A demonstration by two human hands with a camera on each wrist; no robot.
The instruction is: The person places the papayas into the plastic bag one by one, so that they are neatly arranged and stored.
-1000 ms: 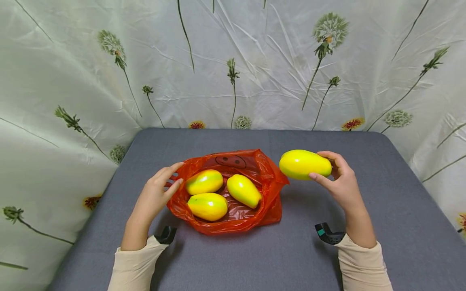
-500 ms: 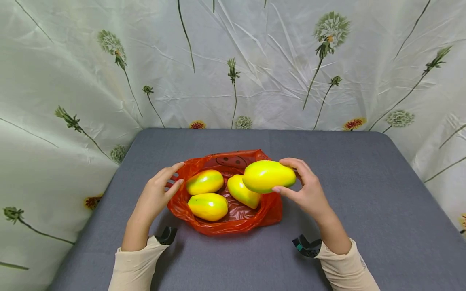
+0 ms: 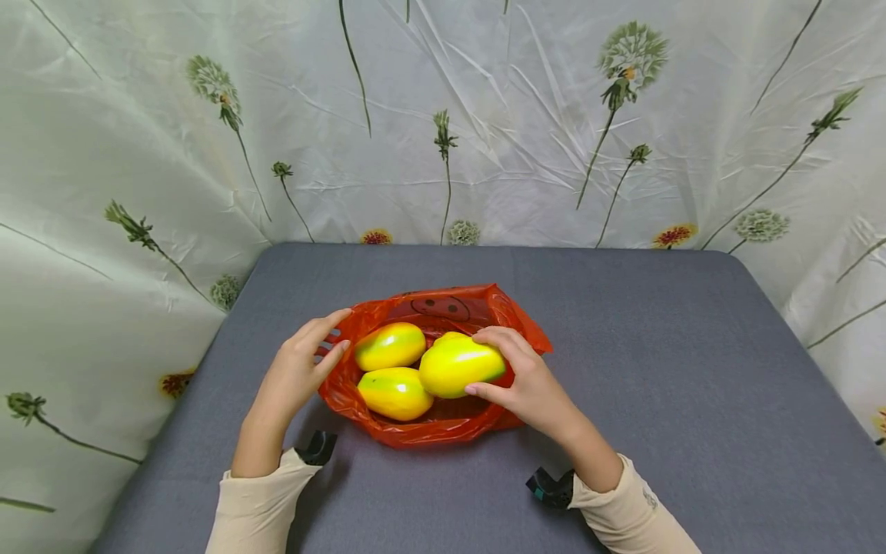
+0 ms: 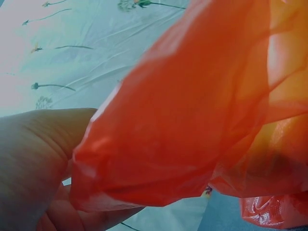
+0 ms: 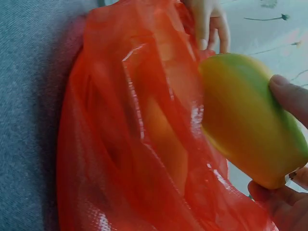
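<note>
In the head view, my right hand (image 3: 529, 388) grips a yellow papaya (image 3: 457, 369) by its right end, fingers on the far side and thumb on the near side. It holds the papaya over the mouth of a red plastic bag (image 3: 415, 437). Two more papayas, one at the back (image 3: 390, 346) and one in front (image 3: 393, 394), lie inside the bag on the left. A third inside is mostly hidden behind the held one. My left hand (image 3: 298, 365) holds the bag's left rim; the left wrist view has red plastic (image 4: 159, 120) between thumb and fingers.
The bag stands on a grey cloth-covered table (image 3: 657, 346). Behind and to the left hangs a pale curtain (image 3: 512, 115) printed with dandelions. A black wrist camera (image 3: 550, 487) sits under the right wrist, another (image 3: 318, 448) under the left.
My right hand has carried the papaya leftward and down from beside the bag to over its opening, covering most of the right papaya inside. My left hand and the bag have stayed put.
</note>
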